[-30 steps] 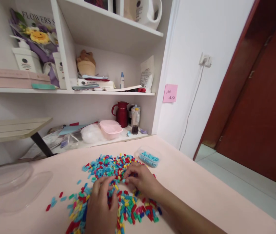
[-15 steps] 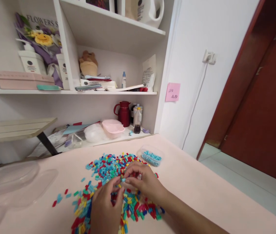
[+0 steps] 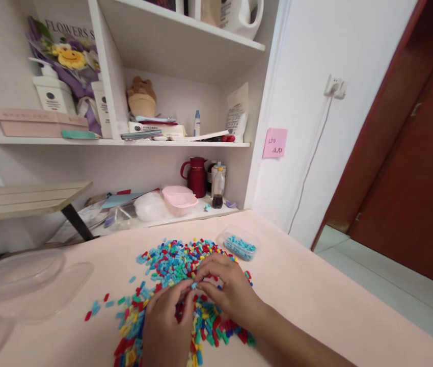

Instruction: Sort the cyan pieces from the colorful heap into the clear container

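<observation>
Over the middle of a loose pile of small coloured plastic bricks (image 3: 170, 265), my two hands meet at the fingertips. A tiny light blue brick (image 3: 194, 286) shows between them. My left hand (image 3: 168, 318) pinches it from the left with thumb and index finger. From the right, my right hand (image 3: 227, 288) closes its thumb and index finger on the same spot; its other fingers are curled. Exactly which fingers bear on the brick is partly hidden. Beyond my right hand stands a clear plastic box (image 3: 252, 235) with light blue bricks (image 3: 240, 247) in it.
Clear plastic lids or trays (image 3: 54, 293) lie at the left of the pink tabletop (image 3: 316, 306). Along the back are a pink bowl (image 3: 180, 198), a red jug (image 3: 196, 178) and a bottle of dark liquid (image 3: 218, 188). A small wooden stand (image 3: 29, 199) rises at the left.
The hands have drawn slightly closer together, and the light blue brick sits a little lower between the fingertips. The whole view has shifted slightly.
</observation>
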Available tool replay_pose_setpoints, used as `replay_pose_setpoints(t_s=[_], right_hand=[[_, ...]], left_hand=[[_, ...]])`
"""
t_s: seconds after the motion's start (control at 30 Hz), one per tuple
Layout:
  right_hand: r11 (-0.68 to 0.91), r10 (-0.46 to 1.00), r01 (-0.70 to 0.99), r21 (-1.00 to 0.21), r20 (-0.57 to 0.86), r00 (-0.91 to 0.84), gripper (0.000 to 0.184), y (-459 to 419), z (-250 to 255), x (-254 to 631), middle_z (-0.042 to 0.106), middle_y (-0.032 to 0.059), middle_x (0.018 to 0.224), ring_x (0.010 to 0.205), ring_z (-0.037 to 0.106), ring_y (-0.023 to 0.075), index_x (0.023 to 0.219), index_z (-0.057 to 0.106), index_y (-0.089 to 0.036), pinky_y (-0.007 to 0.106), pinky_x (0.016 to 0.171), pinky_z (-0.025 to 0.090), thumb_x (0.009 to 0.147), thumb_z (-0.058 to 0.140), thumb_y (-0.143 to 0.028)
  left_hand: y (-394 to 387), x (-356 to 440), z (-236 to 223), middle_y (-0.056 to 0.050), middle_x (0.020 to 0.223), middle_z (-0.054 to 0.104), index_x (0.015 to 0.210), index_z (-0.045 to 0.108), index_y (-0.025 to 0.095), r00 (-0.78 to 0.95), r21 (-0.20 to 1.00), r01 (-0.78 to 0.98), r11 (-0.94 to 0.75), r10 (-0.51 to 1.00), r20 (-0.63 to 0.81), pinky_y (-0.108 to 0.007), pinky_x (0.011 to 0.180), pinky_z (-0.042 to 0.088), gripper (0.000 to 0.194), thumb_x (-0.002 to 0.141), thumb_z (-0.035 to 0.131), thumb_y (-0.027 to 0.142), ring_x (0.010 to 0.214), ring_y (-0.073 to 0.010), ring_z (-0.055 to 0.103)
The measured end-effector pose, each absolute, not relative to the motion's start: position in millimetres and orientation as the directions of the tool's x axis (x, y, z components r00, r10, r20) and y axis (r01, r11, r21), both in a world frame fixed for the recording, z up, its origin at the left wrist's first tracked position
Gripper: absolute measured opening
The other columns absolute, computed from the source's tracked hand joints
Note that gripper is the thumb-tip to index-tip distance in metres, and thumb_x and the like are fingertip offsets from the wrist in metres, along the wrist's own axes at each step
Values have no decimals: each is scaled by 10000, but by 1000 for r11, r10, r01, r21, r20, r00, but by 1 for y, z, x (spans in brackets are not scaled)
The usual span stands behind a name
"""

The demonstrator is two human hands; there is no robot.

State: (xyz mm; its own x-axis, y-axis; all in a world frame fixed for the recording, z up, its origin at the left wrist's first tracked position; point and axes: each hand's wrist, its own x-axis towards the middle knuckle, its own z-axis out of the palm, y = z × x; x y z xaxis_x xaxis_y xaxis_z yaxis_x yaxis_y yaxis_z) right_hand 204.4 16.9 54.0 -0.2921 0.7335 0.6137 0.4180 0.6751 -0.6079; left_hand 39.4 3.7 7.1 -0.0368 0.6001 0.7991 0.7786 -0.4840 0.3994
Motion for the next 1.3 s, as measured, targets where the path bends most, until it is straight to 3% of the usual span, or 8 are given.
replay_pose_setpoints(t_s=[0.4,0.63,0.97,1.07,1.2,1.3], right_hand=[[692,717,436,-576,620,-318,120,13,54,200,685,4,849,839,614,162,833,664,-230,286,809,433,821,633,-114],[659,744,453,-600,606,-281,137,14,53,200,701,-17,790,746,628,137,881,703,-234,249,735,430,812,656,-126],[686,711,493,-535,636,-299,141,12,52,200,717,-19,770,746,637,145,814,713,-233,291,798,406,784,670,-103],[656,747,440,-613,610,-264,145,12,54,199,719,-8,819,818,635,161,808,720,-234,311,857,409,785,667,-101],[475,879,268,-838,435,-196,110,14,56,198,707,16,830,793,640,157,822,723,-208,259,733,473,834,623,-164],[426,904,240,-872,398,-159,130,16,57,198,702,21,836,792,646,158,874,725,-202,259,732,486,848,601,-175]], left_hand=[[4,38,3,16,729,733,856,704,284,-94,531,705,-470,680,727,-279,639,550,199,860,549,408,646,-177,688],[5,38,1,37,684,731,847,711,283,-124,635,621,-459,743,657,-243,597,538,208,844,572,438,586,-162,680],[3,40,6,34,660,721,811,727,292,-127,590,679,-436,723,679,-252,592,533,246,834,555,467,575,-163,669],[1,40,9,29,662,723,814,731,286,-118,595,674,-438,731,672,-252,589,534,252,824,562,473,577,-165,674],[1,40,10,28,676,731,836,728,282,-167,648,635,-420,744,647,-250,629,544,245,809,580,476,586,-164,684],[0,39,13,31,651,727,832,728,279,-193,700,600,-387,779,596,-246,609,545,233,793,592,464,571,-167,686]])
